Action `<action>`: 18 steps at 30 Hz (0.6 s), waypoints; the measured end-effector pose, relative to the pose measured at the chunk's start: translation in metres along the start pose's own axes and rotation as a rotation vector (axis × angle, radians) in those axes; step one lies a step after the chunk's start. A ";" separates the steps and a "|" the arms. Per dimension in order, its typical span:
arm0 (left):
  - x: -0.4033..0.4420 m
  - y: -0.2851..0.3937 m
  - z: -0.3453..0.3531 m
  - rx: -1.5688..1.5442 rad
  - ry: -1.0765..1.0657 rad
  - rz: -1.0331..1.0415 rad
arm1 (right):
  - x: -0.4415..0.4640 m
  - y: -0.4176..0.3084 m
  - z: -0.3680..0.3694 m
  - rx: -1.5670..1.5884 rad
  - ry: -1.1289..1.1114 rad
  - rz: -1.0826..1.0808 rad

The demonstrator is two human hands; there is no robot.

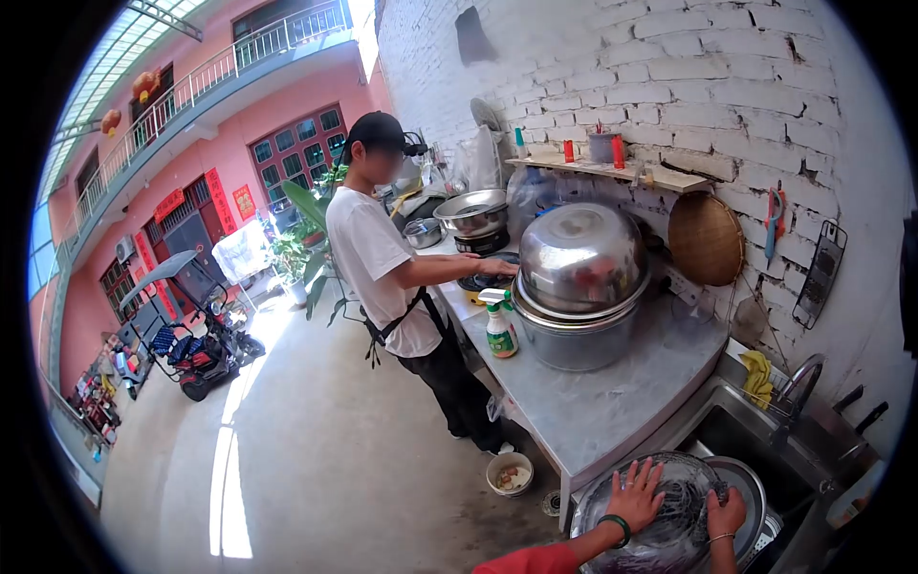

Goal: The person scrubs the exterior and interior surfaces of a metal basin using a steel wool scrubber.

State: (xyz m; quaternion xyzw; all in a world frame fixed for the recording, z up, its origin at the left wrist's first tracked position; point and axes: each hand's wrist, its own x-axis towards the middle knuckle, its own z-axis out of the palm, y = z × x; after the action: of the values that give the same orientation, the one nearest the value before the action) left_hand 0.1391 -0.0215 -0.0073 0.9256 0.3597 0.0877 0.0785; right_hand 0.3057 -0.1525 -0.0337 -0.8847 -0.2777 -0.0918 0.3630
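At the lower right, a wide round basin (598, 507) has a shiny see-through cover, apparently plastic film, across its top. Dark streaks show through it; what they are I cannot make out. My left hand (636, 499), with a green bangle on its wrist, lies flat on the cover with fingers spread. At the basin's right edge, my right hand (725, 517) has its fingers curled over the rim, thumb side up. A steel bowl (751, 483) sits just behind and to the right, partly hidden by that hand.
A sink (736, 435) with a faucet (801, 383) adjoins the counter (622, 411). On the counter stand a large pot (579, 335) under an upturned steel basin (583, 253) and a spray bottle (500, 330). A co-worker (382, 249) stands beyond. A bowl (510, 474) rests on the floor.
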 end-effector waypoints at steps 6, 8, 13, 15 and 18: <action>-0.001 0.000 0.003 -0.022 0.060 0.006 | -0.015 -0.013 -0.010 0.005 0.028 -0.010; 0.000 -0.001 0.006 -0.024 0.071 0.012 | -0.026 -0.027 -0.025 0.051 -0.044 -0.025; -0.001 -0.001 0.007 -0.031 0.102 0.022 | -0.056 -0.043 -0.042 0.094 -0.053 -0.071; 0.000 -0.001 0.005 -0.040 0.101 0.026 | -0.062 -0.040 -0.040 0.097 -0.077 -0.072; 0.001 0.000 0.003 -0.022 0.066 0.015 | -0.062 -0.032 -0.033 0.087 -0.097 -0.182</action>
State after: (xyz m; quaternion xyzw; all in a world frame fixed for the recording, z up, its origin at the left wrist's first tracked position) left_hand 0.1408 -0.0208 -0.0099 0.9239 0.3542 0.1226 0.0764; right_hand 0.2376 -0.1835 -0.0136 -0.8427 -0.3778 -0.0694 0.3772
